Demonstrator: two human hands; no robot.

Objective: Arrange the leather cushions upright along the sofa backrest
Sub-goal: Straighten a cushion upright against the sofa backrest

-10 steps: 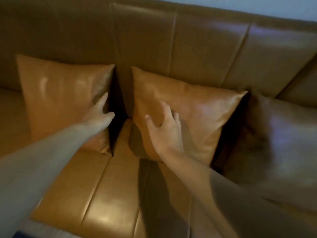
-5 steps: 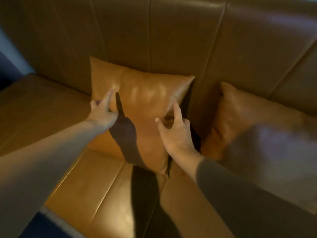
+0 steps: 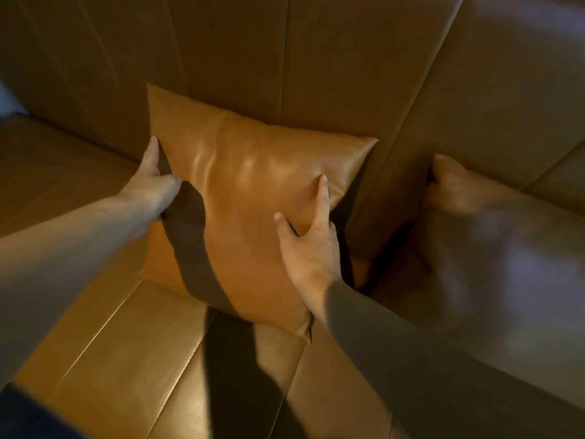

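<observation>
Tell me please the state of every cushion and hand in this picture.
centre cushion, upright, leaning on the backrest
right cushion, against the backrest, untouched, blurred
left hand, touches centre cushion's left edge, one finger straight
right hand, rests on centre cushion's front, fingers spread

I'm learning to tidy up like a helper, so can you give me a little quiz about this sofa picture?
1. True or false: the middle cushion stands leaning on the sofa backrest.
2. Which hand lies on the middle cushion's shiny front? A) left hand B) right hand C) neither
3. Fill in: the second cushion sits to the ____ of the middle one.
Key: 1 true; 2 B; 3 right.
</observation>
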